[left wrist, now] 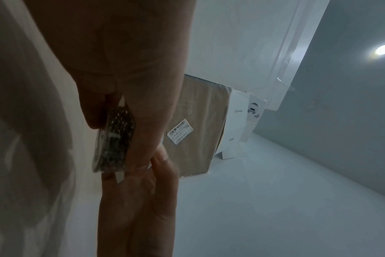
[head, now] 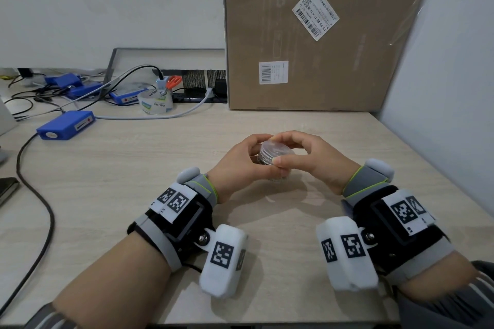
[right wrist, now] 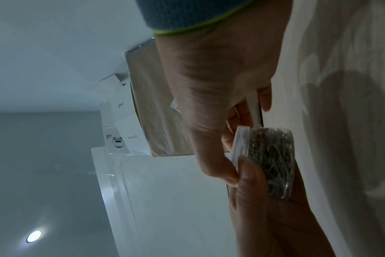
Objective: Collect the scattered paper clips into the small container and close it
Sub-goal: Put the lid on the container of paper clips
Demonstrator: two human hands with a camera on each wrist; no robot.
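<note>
Clips (right wrist: 273, 161) are seen packed inside a small clear round container (head: 275, 156), which is held above the desk (head: 160, 168) between both hands, in front of the box (head: 320, 35). Its lid (head: 273, 147) is tilted up and slightly to the left in the head view; the short round body has no marked long axis, and its flat faces are turned sideways in both wrist views. The container body is gripped by the left hand (head: 235, 165), with fingers curled round its far side and thumb near the bottom. The lid's rim is pinched by the right hand (head: 312, 160), thumb at the near edge and fingertips over the top. The thumbs are touching at the rim.

On the box, a tilted white label (head: 315, 12) is printed with barcodes and the partly legible line "15-Y5-EE 15 X 32"; a second barcode sticker (head: 273, 72) is set lower, too small to read. "deli" is printed on the tape roll (head: 155, 104) at the back left.
</note>
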